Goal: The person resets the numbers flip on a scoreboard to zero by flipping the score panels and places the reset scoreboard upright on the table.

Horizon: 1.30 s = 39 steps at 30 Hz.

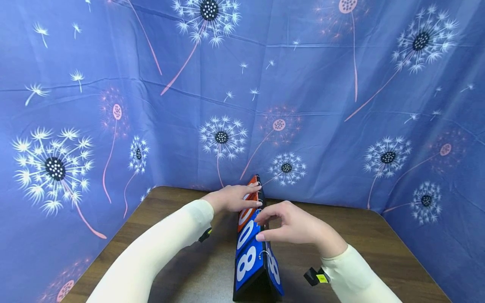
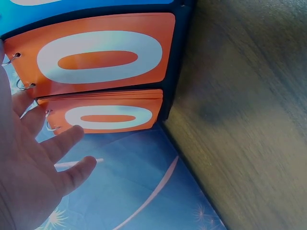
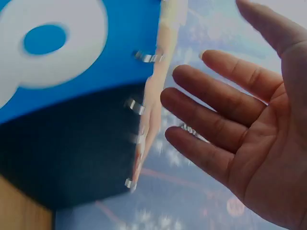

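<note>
A tent-shaped flip scoreboard (image 1: 246, 264) stands lengthwise away from me, with ring-bound blue and orange number cards. Its near blue card reads 8; farther back come zeros. My left hand (image 1: 233, 198) reaches over the far part, fingers spread along the ringed top edge beside the orange cards (image 2: 98, 60). My right hand (image 1: 293, 223) is at the right of the top edge near the blue cards, fingers bent loosely and nothing between them. In the right wrist view its fingers are apart from the rings, beside a blue card (image 3: 132, 33) and a bare black panel (image 3: 76, 143).
The scoreboard stands on a brown wooden table (image 1: 363, 252). A blue cloth (image 1: 322, 84) printed with dandelions hangs behind the table and along both sides. Each sleeve carries a dark wrist camera, one at the left (image 1: 205, 235) and one at the right (image 1: 311, 276).
</note>
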{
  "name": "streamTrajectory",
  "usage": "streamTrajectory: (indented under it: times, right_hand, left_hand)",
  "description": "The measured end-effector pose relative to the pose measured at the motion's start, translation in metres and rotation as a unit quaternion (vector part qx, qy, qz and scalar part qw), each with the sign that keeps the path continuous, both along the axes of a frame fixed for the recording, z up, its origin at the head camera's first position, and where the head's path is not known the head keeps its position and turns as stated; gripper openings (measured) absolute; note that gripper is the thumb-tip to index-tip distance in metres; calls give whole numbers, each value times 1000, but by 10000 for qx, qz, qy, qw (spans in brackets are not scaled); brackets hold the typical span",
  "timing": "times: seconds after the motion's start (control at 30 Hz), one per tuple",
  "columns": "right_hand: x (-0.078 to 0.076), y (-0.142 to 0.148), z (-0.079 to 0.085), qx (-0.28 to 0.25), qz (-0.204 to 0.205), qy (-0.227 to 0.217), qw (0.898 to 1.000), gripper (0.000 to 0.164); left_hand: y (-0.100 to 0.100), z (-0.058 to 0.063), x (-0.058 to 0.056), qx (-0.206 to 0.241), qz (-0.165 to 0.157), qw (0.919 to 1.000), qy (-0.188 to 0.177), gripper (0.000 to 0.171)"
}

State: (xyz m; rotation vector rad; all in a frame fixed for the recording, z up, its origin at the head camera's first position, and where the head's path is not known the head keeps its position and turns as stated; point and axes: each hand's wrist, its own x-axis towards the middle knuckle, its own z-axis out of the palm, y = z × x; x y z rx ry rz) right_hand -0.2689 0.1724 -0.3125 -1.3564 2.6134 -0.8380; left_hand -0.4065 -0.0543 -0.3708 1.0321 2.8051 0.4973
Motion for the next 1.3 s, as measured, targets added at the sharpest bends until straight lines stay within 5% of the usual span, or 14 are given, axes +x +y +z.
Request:
streamTrajectory:
  times: [0.23,0.5,1.3]
  right_hand:
    - [11,24,-27,850,-960,-168,9916,72]
    - [24,26,-63,1255,-1263,-380,9833,88]
    - [35,34,-66,958,-1508,-513,9826,74]
  left_hand:
    - [-5,2,3,117,61,9999,-41,81]
    - [-2,-1,3,102,90,9999,1,84]
    - [0,0,5,78,37,10000,31,82]
